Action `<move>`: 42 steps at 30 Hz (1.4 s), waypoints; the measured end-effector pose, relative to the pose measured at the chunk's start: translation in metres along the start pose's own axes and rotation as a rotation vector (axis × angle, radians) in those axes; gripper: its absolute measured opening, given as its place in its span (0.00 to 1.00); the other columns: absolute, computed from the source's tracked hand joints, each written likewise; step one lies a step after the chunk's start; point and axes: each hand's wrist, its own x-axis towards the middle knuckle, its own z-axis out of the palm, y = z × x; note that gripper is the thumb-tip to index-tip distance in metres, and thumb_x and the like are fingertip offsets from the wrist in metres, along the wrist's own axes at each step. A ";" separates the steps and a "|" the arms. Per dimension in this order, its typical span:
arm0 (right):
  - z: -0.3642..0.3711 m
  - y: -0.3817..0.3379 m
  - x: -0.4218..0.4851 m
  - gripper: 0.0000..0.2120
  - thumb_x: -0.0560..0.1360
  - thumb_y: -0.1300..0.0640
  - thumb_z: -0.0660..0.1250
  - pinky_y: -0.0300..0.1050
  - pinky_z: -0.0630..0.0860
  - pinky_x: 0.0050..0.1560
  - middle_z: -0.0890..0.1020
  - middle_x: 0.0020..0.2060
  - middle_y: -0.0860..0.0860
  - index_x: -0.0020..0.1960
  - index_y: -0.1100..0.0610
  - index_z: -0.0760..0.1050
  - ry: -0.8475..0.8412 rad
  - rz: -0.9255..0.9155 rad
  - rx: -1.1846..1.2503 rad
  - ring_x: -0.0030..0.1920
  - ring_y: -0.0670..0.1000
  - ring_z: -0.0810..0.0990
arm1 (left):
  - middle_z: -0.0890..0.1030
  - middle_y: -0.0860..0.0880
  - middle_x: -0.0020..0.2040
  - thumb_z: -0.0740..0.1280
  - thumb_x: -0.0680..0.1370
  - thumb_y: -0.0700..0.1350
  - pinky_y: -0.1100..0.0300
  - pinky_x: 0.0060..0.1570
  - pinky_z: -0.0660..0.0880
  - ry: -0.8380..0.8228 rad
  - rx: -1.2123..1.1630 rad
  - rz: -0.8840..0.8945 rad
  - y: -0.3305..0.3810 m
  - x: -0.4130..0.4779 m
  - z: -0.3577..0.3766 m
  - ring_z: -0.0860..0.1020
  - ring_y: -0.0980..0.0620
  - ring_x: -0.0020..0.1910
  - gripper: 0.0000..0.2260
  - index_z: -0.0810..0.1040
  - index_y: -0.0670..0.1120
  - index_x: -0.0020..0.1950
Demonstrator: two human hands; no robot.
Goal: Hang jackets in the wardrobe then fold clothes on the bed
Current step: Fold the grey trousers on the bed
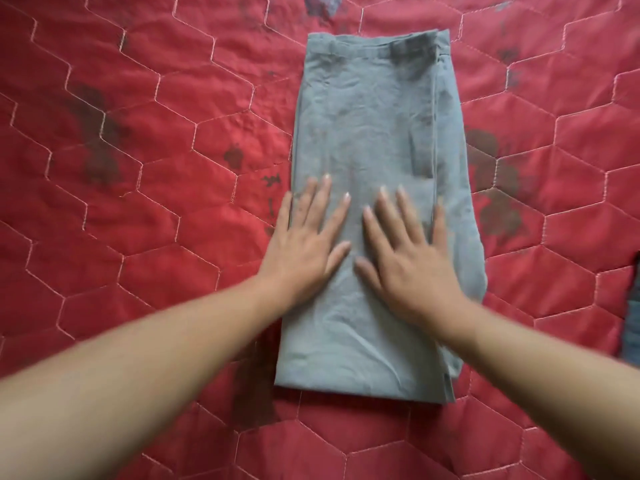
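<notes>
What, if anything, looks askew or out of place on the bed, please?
Only the folded grey garment: its under-layers stick out unevenly along the right edge. The red quilt shows dark blotches, possibly print.

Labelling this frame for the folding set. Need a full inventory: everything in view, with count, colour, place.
folded grey-blue fabric garment: 1, grey-blue, middle of the bed, waistband at the far end
red quilted bedspread with hexagon stitching: 1, red with dark printed patches, under everything
dark blue-grey cloth: 1, dark blue-grey, cut off at the right edge, kind unclear
left hand: 1, flat with fingers spread, on the garment's left edge
right hand: 1, flat with fingers spread, on the garment beside the left hand
</notes>
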 end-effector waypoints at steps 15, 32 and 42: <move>0.021 -0.037 -0.129 0.38 0.81 0.34 0.51 0.73 0.50 0.76 0.53 0.82 0.59 0.82 0.57 0.57 -0.113 0.177 0.046 0.82 0.61 0.48 | 0.46 0.37 0.82 0.52 0.81 0.64 0.39 0.78 0.52 -0.100 0.013 -0.071 0.043 -0.120 0.025 0.43 0.37 0.81 0.31 0.52 0.57 0.83; -0.036 -0.018 -0.152 0.26 0.72 0.62 0.65 0.52 0.75 0.44 0.77 0.40 0.55 0.58 0.33 0.73 -0.183 0.850 1.154 0.39 0.54 0.74 | 0.78 0.54 0.52 0.58 0.77 0.32 0.65 0.52 0.71 -0.183 -1.030 -0.634 0.046 -0.163 -0.036 0.75 0.61 0.44 0.20 0.77 0.50 0.62; -0.036 0.030 -0.173 0.26 0.71 0.68 0.56 0.53 0.73 0.42 0.77 0.44 0.49 0.65 0.57 0.78 0.012 -0.218 0.229 0.49 0.59 0.77 | 0.83 0.50 0.57 0.60 0.70 0.31 0.60 0.56 0.73 -0.124 -0.446 0.076 -0.008 -0.166 -0.042 0.79 0.48 0.56 0.29 0.78 0.48 0.69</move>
